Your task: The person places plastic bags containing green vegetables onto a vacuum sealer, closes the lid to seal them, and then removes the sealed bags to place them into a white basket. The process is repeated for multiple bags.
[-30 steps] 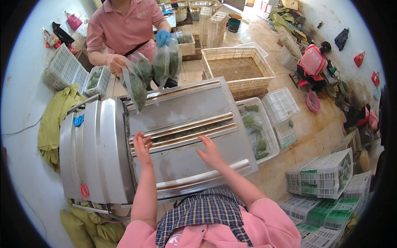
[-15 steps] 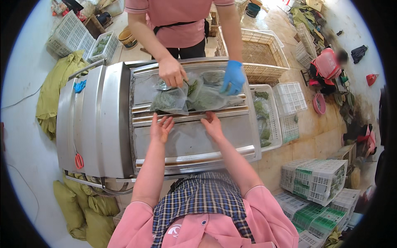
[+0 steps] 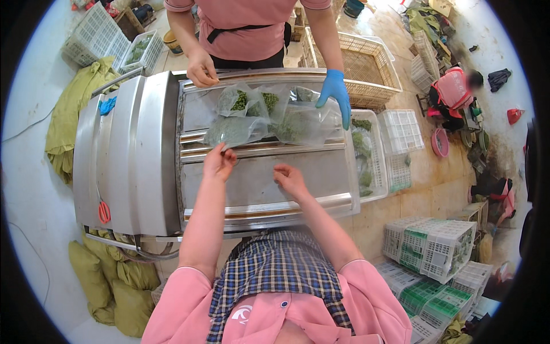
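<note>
Clear plastic bags of green produce lie on the steel sealing machine's bed (image 3: 252, 183), near its far rail. My left hand (image 3: 220, 163) is at the near edge of the front left bag (image 3: 235, 131), its fingertips closed on that edge. My right hand (image 3: 291, 181) hovers over the bare metal with its fingers curled in and nothing visible in them. It is apart from the front right bag (image 3: 303, 125). Behind lie a bag with brighter green pieces (image 3: 238, 100) and another bag (image 3: 302, 94).
Across the machine a co-worker has a bare hand (image 3: 201, 67) and a blue-gloved hand (image 3: 335, 94) beside the bags. The steel lid (image 3: 157, 166) stands at the left, with red-handled scissors (image 3: 104, 212) beyond it. A white crate of bags (image 3: 375, 155) adjoins the right side.
The co-worker's bare hand has lifted off the bags and drawn back; the gloved hand has shifted right. My left fingers have closed at the bag's edge, and my right hand has come away and curled.
</note>
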### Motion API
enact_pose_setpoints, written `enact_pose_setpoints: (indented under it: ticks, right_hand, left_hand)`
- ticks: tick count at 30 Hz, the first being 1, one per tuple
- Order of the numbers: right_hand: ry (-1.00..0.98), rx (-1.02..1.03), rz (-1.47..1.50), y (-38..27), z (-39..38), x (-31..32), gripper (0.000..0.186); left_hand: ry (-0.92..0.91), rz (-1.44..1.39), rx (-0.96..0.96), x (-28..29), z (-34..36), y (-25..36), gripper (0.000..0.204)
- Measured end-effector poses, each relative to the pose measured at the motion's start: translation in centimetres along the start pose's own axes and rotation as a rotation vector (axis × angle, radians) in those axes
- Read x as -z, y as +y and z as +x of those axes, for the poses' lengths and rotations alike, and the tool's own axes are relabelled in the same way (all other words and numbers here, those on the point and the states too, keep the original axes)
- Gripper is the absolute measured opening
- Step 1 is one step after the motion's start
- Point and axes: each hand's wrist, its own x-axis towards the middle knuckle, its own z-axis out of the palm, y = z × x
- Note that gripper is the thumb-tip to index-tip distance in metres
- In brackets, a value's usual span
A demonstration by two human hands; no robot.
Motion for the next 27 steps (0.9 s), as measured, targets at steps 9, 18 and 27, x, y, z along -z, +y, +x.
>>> enact_pose_setpoints:
  ticks: [9,18,27]
  right_hand:
    - [-0.329,-0.44,0.17,-4.5,-2.3,-6.7,0.031]
    - [-0.452,-0.394,0.169,-3.1,-5.3,-7.4,0.034]
    - [-0.598,-0.145,0.228,-12.2,-2.3,-8.6,0.048]
  left_hand:
    - [0.052,0.296,0.206,11.2,-12.7,-0.1,0.012]
    - [-0.069,0.396,0.232,13.5,-14.6,0.7,0.029]
    - [-0.261,0.712,0.109,9.7,-9.8,12.1,0.032]
